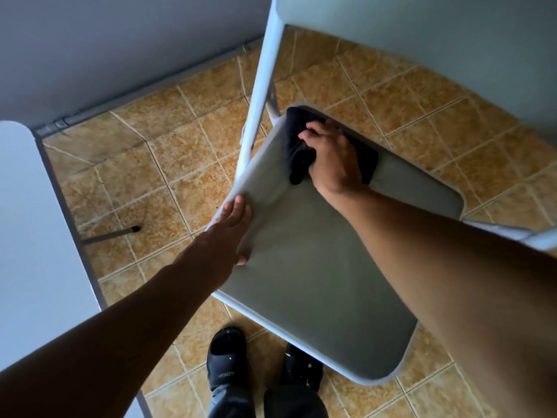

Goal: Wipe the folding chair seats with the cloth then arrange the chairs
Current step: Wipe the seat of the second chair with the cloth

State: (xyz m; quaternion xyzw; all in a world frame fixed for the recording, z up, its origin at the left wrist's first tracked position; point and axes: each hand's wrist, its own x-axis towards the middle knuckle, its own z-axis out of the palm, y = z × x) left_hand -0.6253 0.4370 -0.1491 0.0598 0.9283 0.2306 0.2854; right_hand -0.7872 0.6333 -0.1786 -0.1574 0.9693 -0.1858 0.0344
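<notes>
Wiping the far corner of the seat [316, 282]
Nearest, the left hand [233, 227] lies flat, fingers straight, steadying its left edge; beyond, upper centre, the right hand [334, 159] clutches the bunched cloth [297, 155] (the remaining seat stretches down-frame from it).

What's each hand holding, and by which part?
The right hand grips the dark cloth by its bunched middle; the left hand holds nothing, resting against the seat edge.

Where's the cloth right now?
In the head view, the dark cloth sits at the far-left corner of the chair seat, beside the frame tube, gripped under the right hand.
</notes>
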